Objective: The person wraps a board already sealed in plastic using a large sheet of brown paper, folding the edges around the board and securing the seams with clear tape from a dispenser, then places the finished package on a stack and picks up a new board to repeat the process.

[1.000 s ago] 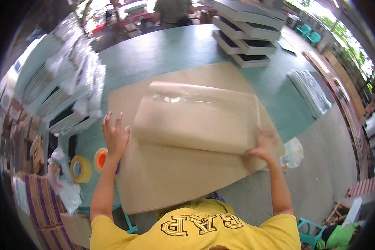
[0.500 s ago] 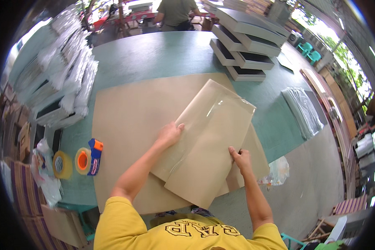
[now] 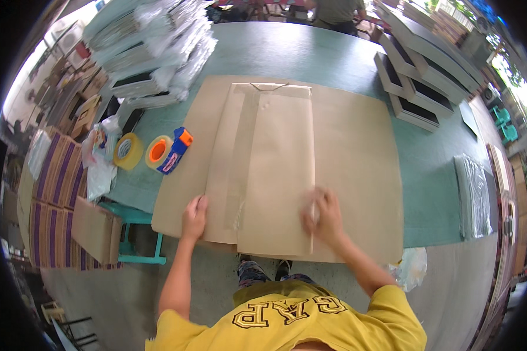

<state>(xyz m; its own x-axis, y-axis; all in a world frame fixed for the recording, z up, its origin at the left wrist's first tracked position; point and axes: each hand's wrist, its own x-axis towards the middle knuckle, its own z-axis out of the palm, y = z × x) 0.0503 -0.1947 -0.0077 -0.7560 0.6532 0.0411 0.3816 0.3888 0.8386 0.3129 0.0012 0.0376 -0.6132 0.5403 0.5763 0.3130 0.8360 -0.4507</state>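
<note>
A flat brown cardboard parcel (image 3: 281,164) lies lengthwise in front of me, its long flap overlapping down the middle and clear tape across its far end. Under it spreads a larger brown cardboard sheet (image 3: 357,152). My left hand (image 3: 194,217) is closed at the parcel's near left edge, thumb uppermost. At the near right edge is my right hand (image 3: 325,217); its fingers are smeared by motion, so their grip does not show. To the left, a blue and orange tape dispenser (image 3: 171,157) with a roll in it rests beside the sheet.
Another tape roll (image 3: 128,151) and a plastic bag (image 3: 101,161) lie at the table's left. Plastic-wrapped flat items (image 3: 158,52) are piled at far left, shallow boxes (image 3: 418,82) at far right. A wrapped bundle (image 3: 473,196) sits right; a green stool (image 3: 140,234) stands below left.
The parcel, formerly tilted and held up at an angle, now lies straight on the sheet. Both hands have shifted to its near side edges. My view has turned, showing more floor.
</note>
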